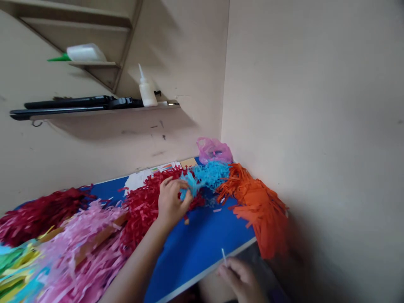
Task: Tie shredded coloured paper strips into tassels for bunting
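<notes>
My left hand (173, 198) reaches over the table, its thumb and fingers closed around some light-blue paper fringe (191, 182). More of the same blue fringe (214, 173) lies just beyond it. Beneath and beside that hand spreads a heap of dark red paper fringe (139, 214). Low in the view, by the table's front edge, my right hand (241, 280) pinches a thin whitish stick (224, 255) that points upward. The stick's lower end is hidden by the fingers.
Orange fringe (259, 206) hangs over the right edge of the blue table (202, 240). Pink fringe (91, 235), another red heap (47, 210) and multicoloured strips (19, 269) lie left. Behind are a pink plastic bag (213, 149) and a wall shelf (94, 108) bearing a white bottle (147, 93).
</notes>
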`<state>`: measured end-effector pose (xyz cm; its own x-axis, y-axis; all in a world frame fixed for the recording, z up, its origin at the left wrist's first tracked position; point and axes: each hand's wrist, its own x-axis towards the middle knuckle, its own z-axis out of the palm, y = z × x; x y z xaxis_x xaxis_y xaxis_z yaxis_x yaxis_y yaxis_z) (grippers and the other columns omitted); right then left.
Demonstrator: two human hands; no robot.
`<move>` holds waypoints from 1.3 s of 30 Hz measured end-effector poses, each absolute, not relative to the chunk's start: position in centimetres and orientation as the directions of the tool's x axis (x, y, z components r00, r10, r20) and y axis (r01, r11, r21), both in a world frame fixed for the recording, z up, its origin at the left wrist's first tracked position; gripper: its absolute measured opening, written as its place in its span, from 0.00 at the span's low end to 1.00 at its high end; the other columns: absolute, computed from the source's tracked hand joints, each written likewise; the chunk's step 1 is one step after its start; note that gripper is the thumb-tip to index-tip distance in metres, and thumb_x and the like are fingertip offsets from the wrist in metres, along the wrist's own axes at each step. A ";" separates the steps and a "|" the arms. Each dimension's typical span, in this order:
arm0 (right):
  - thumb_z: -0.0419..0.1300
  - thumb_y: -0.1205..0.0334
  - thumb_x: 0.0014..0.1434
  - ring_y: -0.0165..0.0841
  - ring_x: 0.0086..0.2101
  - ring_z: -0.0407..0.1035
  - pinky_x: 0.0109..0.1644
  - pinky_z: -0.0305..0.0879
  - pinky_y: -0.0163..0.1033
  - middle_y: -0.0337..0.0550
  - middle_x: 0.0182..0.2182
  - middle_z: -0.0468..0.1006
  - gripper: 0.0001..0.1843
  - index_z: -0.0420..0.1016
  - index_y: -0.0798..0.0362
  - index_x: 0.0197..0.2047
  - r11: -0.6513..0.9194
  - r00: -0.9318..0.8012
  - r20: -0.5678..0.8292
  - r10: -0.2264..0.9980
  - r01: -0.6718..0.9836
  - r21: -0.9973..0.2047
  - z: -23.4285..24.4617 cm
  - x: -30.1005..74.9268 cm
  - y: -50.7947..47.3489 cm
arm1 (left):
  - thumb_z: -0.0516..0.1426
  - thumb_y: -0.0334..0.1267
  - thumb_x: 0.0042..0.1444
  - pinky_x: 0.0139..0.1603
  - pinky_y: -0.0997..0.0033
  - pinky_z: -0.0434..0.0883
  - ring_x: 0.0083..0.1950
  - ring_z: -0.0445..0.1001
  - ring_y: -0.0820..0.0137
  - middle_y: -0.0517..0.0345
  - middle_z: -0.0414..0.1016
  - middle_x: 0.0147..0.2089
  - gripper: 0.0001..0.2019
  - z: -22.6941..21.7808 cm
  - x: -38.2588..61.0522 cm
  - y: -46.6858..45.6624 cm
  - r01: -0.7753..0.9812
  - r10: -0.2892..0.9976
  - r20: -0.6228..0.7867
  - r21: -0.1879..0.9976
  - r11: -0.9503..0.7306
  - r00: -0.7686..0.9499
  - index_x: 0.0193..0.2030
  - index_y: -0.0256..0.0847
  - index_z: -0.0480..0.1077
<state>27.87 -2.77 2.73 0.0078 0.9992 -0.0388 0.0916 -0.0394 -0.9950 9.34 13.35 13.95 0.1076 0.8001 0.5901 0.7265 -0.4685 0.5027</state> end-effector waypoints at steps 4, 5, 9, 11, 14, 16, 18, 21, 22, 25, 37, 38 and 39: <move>0.55 0.38 0.59 0.37 0.31 0.68 0.36 0.63 0.36 0.43 0.27 0.76 0.25 0.79 0.53 0.33 0.003 0.135 0.016 0.991 0.100 -0.995 4.2 28.3 -3.1 | 0.55 0.43 0.56 0.44 0.67 0.68 0.34 0.73 0.67 0.57 0.76 0.30 0.09 12.0 7.2 5.1 0.470 0.887 0.325 0.758 -0.452 0.328 0.29 0.43 0.71; 0.56 0.40 0.59 0.37 0.31 0.68 0.36 0.63 0.36 0.43 0.28 0.76 0.23 0.79 0.53 0.34 0.020 0.124 0.033 0.992 0.106 -0.994 4.7 27.9 -3.1 | 0.55 0.46 0.57 0.38 0.69 0.68 0.33 0.72 0.67 0.57 0.74 0.29 0.11 11.1 7.0 3.3 0.397 0.921 0.216 0.853 -0.340 0.324 0.30 0.42 0.71; 0.64 0.50 0.54 0.30 0.25 0.64 0.29 0.59 0.33 0.36 0.23 0.71 0.13 0.79 0.51 0.35 0.000 -0.043 -0.005 0.999 0.123 -0.992 5.8 25.1 -2.6 | 0.58 0.53 0.54 0.33 0.74 0.65 0.31 0.66 0.70 0.61 0.69 0.28 0.16 8.0 7.0 -1.6 0.103 0.981 -0.105 0.991 0.089 0.162 0.30 0.41 0.69; 0.66 0.53 0.51 0.28 0.22 0.60 0.26 0.56 0.31 0.33 0.19 0.67 0.11 0.79 0.52 0.34 -0.061 -0.105 -0.071 0.992 0.098 -0.993 5.9 23.6 -2.4 | 0.59 0.54 0.54 0.34 0.74 0.64 0.31 0.65 0.71 0.62 0.67 0.28 0.17 7.2 7.0 -2.5 0.003 0.983 -0.146 0.989 0.147 0.108 0.31 0.41 0.68; 0.65 0.54 0.50 0.29 0.23 0.65 0.27 0.59 0.31 0.35 0.20 0.72 0.11 0.79 0.53 0.33 -0.117 -0.160 -0.115 0.980 -0.002 -0.993 5.9 22.2 -2.4 | 0.60 0.55 0.53 0.35 0.74 0.64 0.32 0.65 0.71 0.62 0.67 0.29 0.17 6.8 6.6 -3.0 -0.022 0.987 -0.121 0.992 0.124 0.101 0.32 0.41 0.68; 0.64 0.53 0.51 0.32 0.26 0.69 0.30 0.63 0.33 0.39 0.23 0.77 0.12 0.79 0.54 0.31 -0.109 -0.174 -0.100 0.980 -0.045 -0.993 6.0 21.8 -2.4 | 0.60 0.55 0.53 0.35 0.74 0.65 0.32 0.66 0.71 0.61 0.68 0.29 0.18 6.6 6.3 -3.2 -0.036 0.987 -0.117 0.992 0.122 0.109 0.33 0.41 0.68; 0.64 0.53 0.52 0.33 0.27 0.70 0.32 0.64 0.33 0.41 0.24 0.79 0.12 0.78 0.54 0.30 -0.082 -0.162 -0.075 0.984 -0.039 -0.996 5.9 21.5 -2.4 | 0.59 0.55 0.55 0.37 0.72 0.66 0.33 0.68 0.70 0.60 0.70 0.29 0.17 6.2 6.2 -3.4 -0.054 0.988 -0.117 0.991 0.123 0.104 0.34 0.41 0.69; 0.64 0.54 0.52 0.33 0.28 0.70 0.32 0.64 0.34 0.41 0.25 0.79 0.12 0.78 0.55 0.29 -0.065 -0.094 -0.064 0.994 -0.007 -0.998 5.5 21.1 -2.4 | 0.62 0.53 0.52 0.39 0.71 0.68 0.35 0.71 0.68 0.59 0.73 0.31 0.16 5.4 6.2 -3.8 -0.020 0.994 -0.109 0.994 0.109 0.022 0.34 0.41 0.70; 0.64 0.54 0.52 0.33 0.28 0.70 0.32 0.64 0.34 0.41 0.25 0.79 0.11 0.78 0.55 0.29 -0.079 -0.086 -0.077 0.993 -0.019 -0.997 5.4 21.0 -2.4 | 0.63 0.52 0.51 0.40 0.71 0.68 0.36 0.71 0.68 0.58 0.74 0.31 0.16 5.2 6.2 -3.9 -0.009 0.994 -0.110 0.994 0.110 -0.004 0.34 0.40 0.70; 0.64 0.53 0.51 0.32 0.27 0.68 0.31 0.63 0.33 0.41 0.24 0.77 0.13 0.77 0.55 0.28 -0.155 -0.143 -0.140 0.980 -0.101 -0.983 5.2 20.6 -2.5 | 0.62 0.51 0.53 0.40 0.71 0.69 0.36 0.74 0.67 0.57 0.76 0.31 0.15 4.8 6.2 -4.2 -0.037 0.990 -0.139 0.990 0.138 -0.021 0.34 0.39 0.72; 0.59 0.52 0.55 0.30 0.22 0.60 0.26 0.56 0.33 0.37 0.19 0.70 0.14 0.76 0.55 0.28 -0.014 -0.080 -0.030 0.996 0.192 -0.981 5.0 20.0 -2.5 | 0.61 0.47 0.53 0.64 0.53 0.61 0.45 0.78 0.58 0.56 0.81 0.35 0.08 2.5 6.1 -4.9 0.312 0.962 0.183 0.943 -0.114 -0.203 0.31 0.47 0.77; 0.59 0.52 0.56 0.30 0.23 0.60 0.27 0.56 0.33 0.38 0.20 0.70 0.15 0.76 0.55 0.28 0.005 -0.087 -0.014 0.996 0.217 -0.976 4.9 20.1 -2.6 | 0.61 0.47 0.53 0.64 0.53 0.61 0.46 0.78 0.58 0.56 0.81 0.34 0.08 2.4 6.0 -5.0 0.331 0.961 0.191 0.936 -0.117 -0.201 0.30 0.47 0.77; 0.58 0.52 0.56 0.31 0.24 0.62 0.28 0.57 0.34 0.39 0.21 0.72 0.15 0.76 0.55 0.29 0.016 -0.108 -0.008 0.994 0.219 -0.976 4.9 20.1 -2.7 | 0.60 0.47 0.54 0.61 0.54 0.64 0.46 0.78 0.58 0.56 0.81 0.33 0.09 2.3 6.0 -5.1 0.319 0.967 0.162 0.943 -0.092 -0.198 0.31 0.46 0.76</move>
